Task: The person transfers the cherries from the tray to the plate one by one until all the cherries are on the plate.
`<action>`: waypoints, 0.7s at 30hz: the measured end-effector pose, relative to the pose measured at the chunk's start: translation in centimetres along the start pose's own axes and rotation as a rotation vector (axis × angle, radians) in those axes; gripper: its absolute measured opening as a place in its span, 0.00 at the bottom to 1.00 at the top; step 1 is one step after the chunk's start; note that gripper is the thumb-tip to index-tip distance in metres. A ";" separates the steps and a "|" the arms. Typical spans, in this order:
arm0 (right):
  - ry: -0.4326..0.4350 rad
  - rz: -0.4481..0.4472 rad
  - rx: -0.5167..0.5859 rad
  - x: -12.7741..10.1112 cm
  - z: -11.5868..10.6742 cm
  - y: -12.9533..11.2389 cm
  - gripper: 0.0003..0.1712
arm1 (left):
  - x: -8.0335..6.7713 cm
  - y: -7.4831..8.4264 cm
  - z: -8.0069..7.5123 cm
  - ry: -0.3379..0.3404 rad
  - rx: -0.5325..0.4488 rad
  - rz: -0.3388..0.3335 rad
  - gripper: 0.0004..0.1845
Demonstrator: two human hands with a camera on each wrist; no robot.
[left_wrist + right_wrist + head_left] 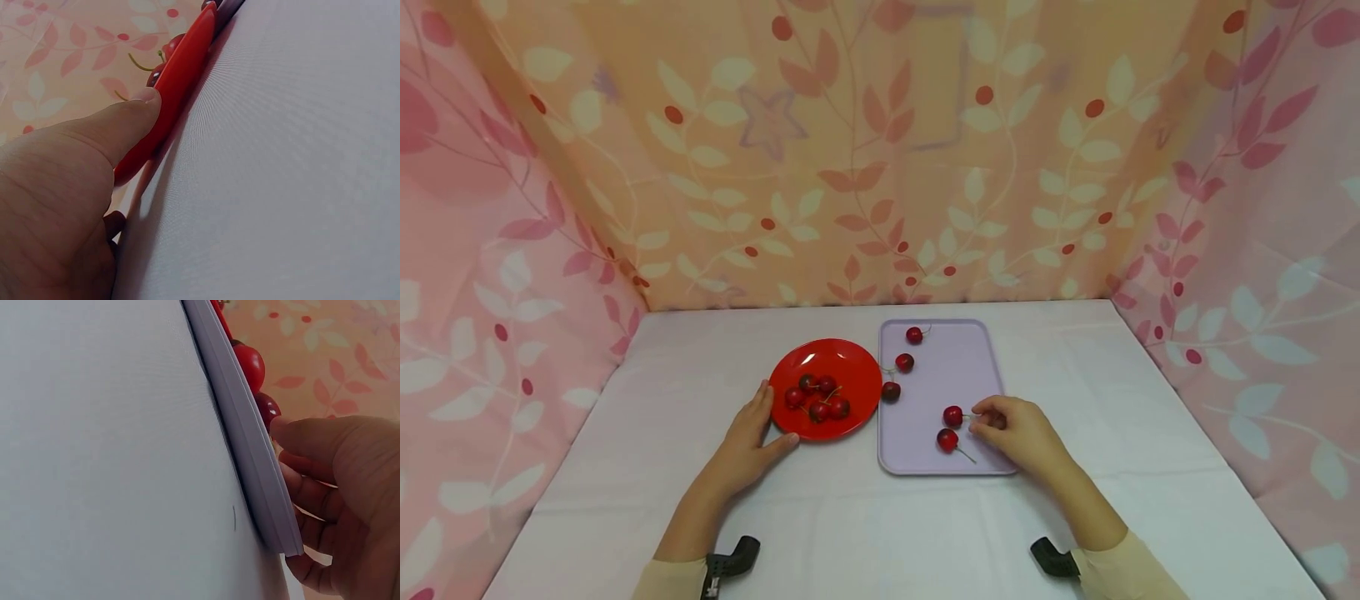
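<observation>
My left hand [748,446] rests against the left rim of a red plate [861,408], fingers along its side. The thumb [128,122] lies on the near rim. Several dark red cherries [818,411] with stems sit in the middle of the plate. Over the right part of a lilac tray [936,350], my right hand [1018,433] has thumb and forefinger close together at the stem of a cherry [952,416], pinching it; the stem's end is hidden by the fingertips. Just nearer on the tray lies another cherry [947,440], its stem pointing right.
Along the tray's left side lie a far cherry [913,335], a middle cherry [905,362] and a cherry [891,392] close to the plate's edge. Plate and tray stand side by side on a white cloth [850,533]. Patterned curtains [880,167] enclose the back and sides.
</observation>
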State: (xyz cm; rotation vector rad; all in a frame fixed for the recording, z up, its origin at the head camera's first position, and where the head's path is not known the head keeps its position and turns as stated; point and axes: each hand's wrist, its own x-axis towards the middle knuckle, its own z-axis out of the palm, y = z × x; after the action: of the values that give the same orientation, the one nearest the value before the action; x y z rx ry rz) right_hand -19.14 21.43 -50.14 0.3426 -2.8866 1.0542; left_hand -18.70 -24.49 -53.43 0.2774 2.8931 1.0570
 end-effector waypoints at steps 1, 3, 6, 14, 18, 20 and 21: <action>-0.002 0.011 -0.007 0.0 0.1 -0.2 0.12 | 0.0 0.0 0.0 0.000 0.000 -0.001 0.57; 0.002 0.018 -0.019 0.0 0.3 -0.4 0.12 | -0.1 -0.1 0.0 0.001 -0.003 -0.001 0.56; 0.020 0.024 -0.042 0.0 0.6 -0.4 0.12 | -0.1 -0.1 0.0 0.002 -0.004 0.000 0.56; 0.086 -0.024 -0.107 0.0 1.4 -0.4 0.13 | -0.1 0.0 0.0 0.001 -0.007 0.002 0.56; 0.103 -0.024 -0.133 0.0 1.5 -0.6 0.11 | -0.1 -0.1 0.0 -0.004 -0.005 0.004 0.57; 0.103 -0.019 -0.146 0.0 1.6 -0.6 0.10 | -0.1 -0.2 0.0 -0.004 -0.001 0.006 0.57; 0.103 -0.017 -0.152 0.0 1.6 -0.7 0.10 | -0.1 -0.2 0.0 -0.004 -0.001 0.006 0.57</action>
State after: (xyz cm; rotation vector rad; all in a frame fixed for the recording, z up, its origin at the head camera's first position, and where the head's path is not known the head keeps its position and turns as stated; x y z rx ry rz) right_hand -18.91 19.91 -50.95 0.2944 -2.8439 0.8176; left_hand -18.66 -24.66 -53.56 0.2877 2.8905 1.0571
